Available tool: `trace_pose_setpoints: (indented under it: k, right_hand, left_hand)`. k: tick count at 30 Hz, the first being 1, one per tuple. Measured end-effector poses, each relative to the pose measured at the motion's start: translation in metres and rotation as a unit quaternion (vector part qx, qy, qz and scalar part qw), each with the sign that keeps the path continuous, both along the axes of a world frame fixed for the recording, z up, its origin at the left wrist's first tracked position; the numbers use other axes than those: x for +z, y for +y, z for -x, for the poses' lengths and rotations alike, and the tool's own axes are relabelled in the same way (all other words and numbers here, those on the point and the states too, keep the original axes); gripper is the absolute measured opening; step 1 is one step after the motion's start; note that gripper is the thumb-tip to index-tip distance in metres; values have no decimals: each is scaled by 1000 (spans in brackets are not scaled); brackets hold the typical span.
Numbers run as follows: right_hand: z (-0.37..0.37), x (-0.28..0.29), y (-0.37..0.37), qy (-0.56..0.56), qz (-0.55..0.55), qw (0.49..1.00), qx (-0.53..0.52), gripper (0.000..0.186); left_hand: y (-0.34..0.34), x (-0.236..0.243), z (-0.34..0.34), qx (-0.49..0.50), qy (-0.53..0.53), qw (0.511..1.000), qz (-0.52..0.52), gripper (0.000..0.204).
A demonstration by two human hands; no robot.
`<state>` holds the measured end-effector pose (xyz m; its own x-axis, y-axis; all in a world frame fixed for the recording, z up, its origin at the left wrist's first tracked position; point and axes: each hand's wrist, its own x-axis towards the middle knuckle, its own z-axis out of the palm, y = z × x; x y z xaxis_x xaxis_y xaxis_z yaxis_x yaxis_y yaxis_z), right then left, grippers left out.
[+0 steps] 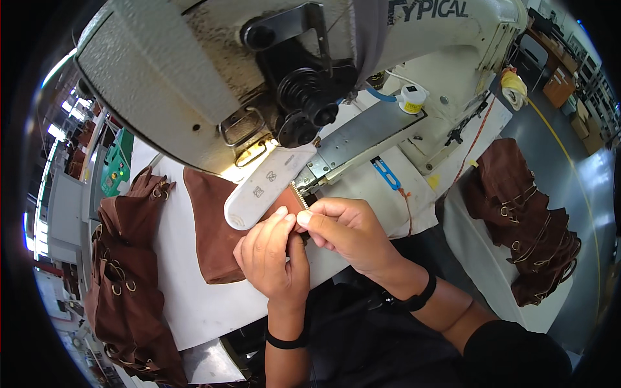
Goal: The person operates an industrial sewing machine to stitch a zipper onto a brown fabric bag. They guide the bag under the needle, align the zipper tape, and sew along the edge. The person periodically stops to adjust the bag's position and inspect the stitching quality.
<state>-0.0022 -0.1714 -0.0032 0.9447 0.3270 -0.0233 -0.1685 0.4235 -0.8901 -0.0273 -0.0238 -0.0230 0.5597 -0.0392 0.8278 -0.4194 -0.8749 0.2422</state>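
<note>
Sewing machine [414,48], pale and worn, spanning the upper field, lit beneath its head; below it, a white worktop [187,310]. Left: a long heap of brown bags [129,278] with metal rings. Right: a smaller brown heap [517,223], corded and ringed, on a separate white surface. Centre: a brown leather-like piece [213,233], lying on the worktop beneath the machine head, partly hidden. Right hand [349,233]: grip closed, thumb against forefinger; what lies between the tips is hidden. Left hand [272,258]: fingers bent, tips just beside the right thumb; whether its grip closes on material cannot be told. Above it, a white rounded bar [265,187]; farther right, a slotted blue tool [386,173]. Smallest: a toothed, zipper-like strip [299,196], ending near the right thumb
</note>
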Motion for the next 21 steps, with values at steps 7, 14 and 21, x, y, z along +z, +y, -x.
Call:
trace_pose_setpoints:
  k: [7, 14, 21]
  right_hand:
    - [-3, -1, -2, -21, 20, 999, 13, 23]
    - [-17, -2, 7, -6, 16, 1000, -10, 26]
    - [-22, 8, 1, -6, 58, 998, 22, 27]
  left_hand:
    - [-3, 2, 3, -19, -1, 1000, 19, 27]
    - [2, 5, -13, -18, -11, 1000, 19, 26]
    - [4, 6, -17, -15, -6, 999, 29, 24]
